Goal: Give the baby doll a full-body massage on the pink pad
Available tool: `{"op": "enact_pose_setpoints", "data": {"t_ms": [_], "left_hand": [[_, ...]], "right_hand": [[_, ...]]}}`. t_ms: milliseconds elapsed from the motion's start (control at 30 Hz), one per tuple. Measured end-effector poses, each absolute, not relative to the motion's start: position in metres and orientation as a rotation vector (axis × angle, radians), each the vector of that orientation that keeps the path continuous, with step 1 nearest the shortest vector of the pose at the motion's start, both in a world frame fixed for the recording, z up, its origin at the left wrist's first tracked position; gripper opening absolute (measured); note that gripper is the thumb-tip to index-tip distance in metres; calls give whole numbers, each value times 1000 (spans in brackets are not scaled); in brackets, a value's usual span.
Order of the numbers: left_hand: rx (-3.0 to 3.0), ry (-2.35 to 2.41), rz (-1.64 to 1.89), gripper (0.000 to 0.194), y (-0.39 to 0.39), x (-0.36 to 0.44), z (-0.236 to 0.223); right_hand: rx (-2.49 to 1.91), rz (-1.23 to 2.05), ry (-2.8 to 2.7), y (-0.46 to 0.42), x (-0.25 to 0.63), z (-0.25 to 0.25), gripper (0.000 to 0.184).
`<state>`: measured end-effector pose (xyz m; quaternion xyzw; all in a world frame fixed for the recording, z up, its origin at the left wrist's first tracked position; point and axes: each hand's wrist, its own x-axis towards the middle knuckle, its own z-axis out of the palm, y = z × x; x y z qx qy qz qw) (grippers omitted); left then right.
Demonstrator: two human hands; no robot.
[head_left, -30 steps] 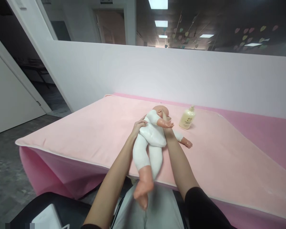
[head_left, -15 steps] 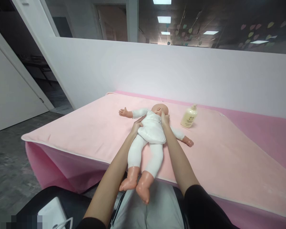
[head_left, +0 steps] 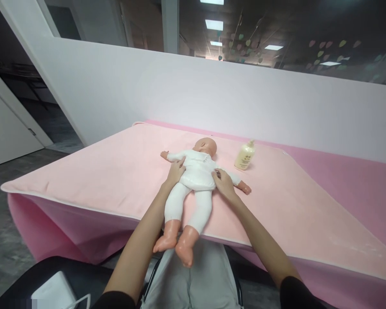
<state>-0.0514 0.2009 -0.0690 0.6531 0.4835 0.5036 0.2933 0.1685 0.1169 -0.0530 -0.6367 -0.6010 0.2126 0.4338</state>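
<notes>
A baby doll (head_left: 197, 171) in white clothes lies on its back on a pale pink cloth, its head turned to one side and away from me. Its arms are spread, and its bare feet hang past the table's near edge. My left hand (head_left: 176, 172) holds the doll's side below its arm, with part of the fingers hidden. On the other side, my right hand (head_left: 224, 182) has curled fingers at the edge of the doll's white top, near the waist. What lies inside that curl is hard to see.
A pale yellow pump bottle (head_left: 245, 155) stands right of the doll. The pink cloth (head_left: 109, 171) covers the table, which meets a white wall (head_left: 193, 94). At lower left, a white device (head_left: 54, 292) with a cable rests on a black chair (head_left: 93, 274).
My right hand has moved from beside the doll's head down to its waist. The left hand stays at the doll's side. The doll's head now lies lower, and the view has shifted right.
</notes>
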Motion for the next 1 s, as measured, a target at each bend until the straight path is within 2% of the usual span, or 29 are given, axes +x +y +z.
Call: {"op": "enact_pose_setpoints", "data": {"t_ms": [100, 233, 333, 467, 633, 733, 833, 1000], "left_hand": [[2153, 1503, 1282, 52, 191, -53, -63], [2548, 1434, 1088, 56, 180, -42, -52], [2636, 1380, 816, 60, 174, -28, -49], [2571, 1447, 680, 62, 170, -13, -47], [2339, 1606, 768, 45, 177, -3, -45], [2140, 1839, 887, 33, 183, 2, -47], [2107, 1835, 1045, 33, 184, 2, -51], [2245, 1640, 1199, 37, 183, -4, -52]], "right_hand": [[-1619, 764, -1320, 116, 169, -43, 59], [-1470, 1071, -1107, 117, 172, -33, 75], [-1449, 1077, -1073, 116, 183, -25, 74], [-1539, 1079, -1207, 109, 206, -10, 69], [-1701, 1135, -1375, 102, 217, -4, 77], [-1760, 931, -1439, 105, 212, -12, 69], [-1797, 705, -1463, 114, 208, -25, 62], [-1710, 670, -1344, 129, 208, -48, 59]]}}
